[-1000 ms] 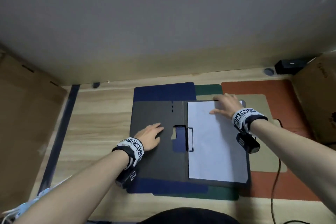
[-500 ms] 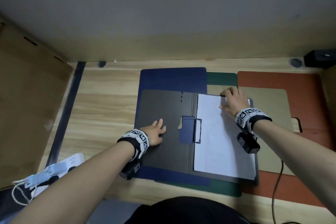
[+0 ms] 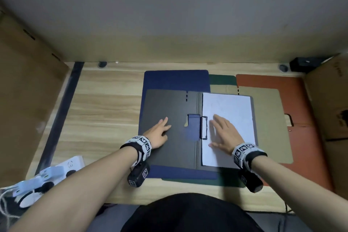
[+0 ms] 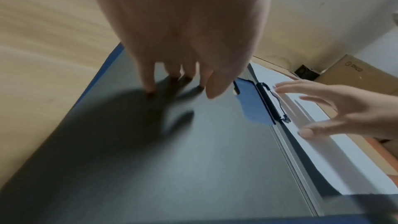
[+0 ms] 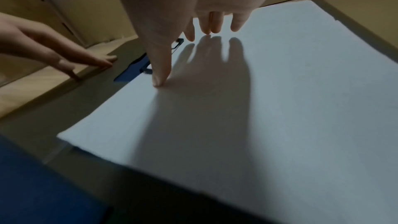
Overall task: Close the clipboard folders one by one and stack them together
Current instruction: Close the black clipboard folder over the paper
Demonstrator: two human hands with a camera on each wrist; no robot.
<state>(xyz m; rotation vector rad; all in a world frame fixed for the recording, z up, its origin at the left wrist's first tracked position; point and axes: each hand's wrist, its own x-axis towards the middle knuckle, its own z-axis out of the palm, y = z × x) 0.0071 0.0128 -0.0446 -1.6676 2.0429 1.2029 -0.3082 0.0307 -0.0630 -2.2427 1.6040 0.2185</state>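
A dark grey clipboard folder [image 3: 169,105] lies spread flat on top of a blue folder [image 3: 175,79], a green one [image 3: 222,79] and an orange one [image 3: 267,80]. White paper [image 3: 229,107] sits on its right half under a black clip [image 3: 204,127]. My left hand [image 3: 160,131] rests flat on the grey left cover [image 4: 193,159], fingers straight. My right hand [image 3: 224,133] lies spread on the paper [image 5: 280,91], its thumb tip [image 5: 158,81] touching the sheet near the clip.
Cardboard boxes stand at the left [image 3: 24,100] and right [image 3: 331,103]. A white power strip [image 3: 62,167] with cables lies at the near left. A tan inner panel [image 3: 267,118] of the orange folder shows right of the paper. A black device [image 3: 305,64] sits far right.
My right hand has slid from the paper's far edge back toward me to its middle, beside the clip. The left hand stays on the grey cover. The head view tilted down.
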